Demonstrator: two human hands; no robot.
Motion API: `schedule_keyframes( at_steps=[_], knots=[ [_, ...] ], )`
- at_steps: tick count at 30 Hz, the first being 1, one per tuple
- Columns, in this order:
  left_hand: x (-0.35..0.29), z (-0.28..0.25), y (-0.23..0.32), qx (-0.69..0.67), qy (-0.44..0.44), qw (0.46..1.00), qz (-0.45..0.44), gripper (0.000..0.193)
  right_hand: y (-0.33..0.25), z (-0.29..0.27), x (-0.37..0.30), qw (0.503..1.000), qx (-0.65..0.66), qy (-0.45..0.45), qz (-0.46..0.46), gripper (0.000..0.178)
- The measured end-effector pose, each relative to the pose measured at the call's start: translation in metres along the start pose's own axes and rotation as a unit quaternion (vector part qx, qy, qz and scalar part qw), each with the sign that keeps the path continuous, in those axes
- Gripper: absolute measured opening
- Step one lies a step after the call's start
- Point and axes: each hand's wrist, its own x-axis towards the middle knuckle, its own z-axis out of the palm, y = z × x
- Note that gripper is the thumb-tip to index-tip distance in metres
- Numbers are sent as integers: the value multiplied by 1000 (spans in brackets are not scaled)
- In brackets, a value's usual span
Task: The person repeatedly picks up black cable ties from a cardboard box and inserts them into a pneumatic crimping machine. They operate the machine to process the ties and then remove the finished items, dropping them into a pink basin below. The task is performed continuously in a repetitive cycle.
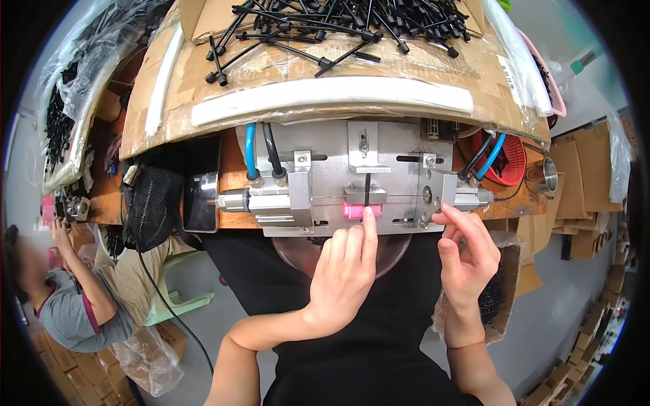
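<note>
A metal fixture lies before me, with a pneumatic cylinder on its left side and another cylinder on its right. A thin black rod sits in the slotted block at its middle, its near end over a bright pink cylindrical piece. My left hand reaches there with its index finger stretched out, the tip touching the pink piece by the rod's end; its other fingers are loosely bent and grip nothing. Beside the right cylinder, my right hand hangs with curved fingers and thumb apart, nothing visible in it.
A heap of black rods with knobbed ends lies on cardboard above the fixture. Blue hoses run to the cylinders. A red basket and metal cup stand right. A clear bowl sits below. A co-worker sits left.
</note>
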Motion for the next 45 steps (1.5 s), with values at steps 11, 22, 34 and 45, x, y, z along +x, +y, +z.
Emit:
schedule_keyframes(
  at_steps=[11,22,34,45],
  knots=[
    [52,-74,-70,-64,115,991,25,44,-16,30,119,962,-137,14,-236,18],
    [165,-134,-175,-148,6,989,-20,16,-11,29,252,902,-294,-192,-251,24],
    [27,-66,-39,-170,132,976,24,70,-31,-44,202,959,278,-7,51,23],
    [-1,1,-11,-107,-11,994,17,73,-14,-53,116,953,301,-31,-32,29]
  ],
)
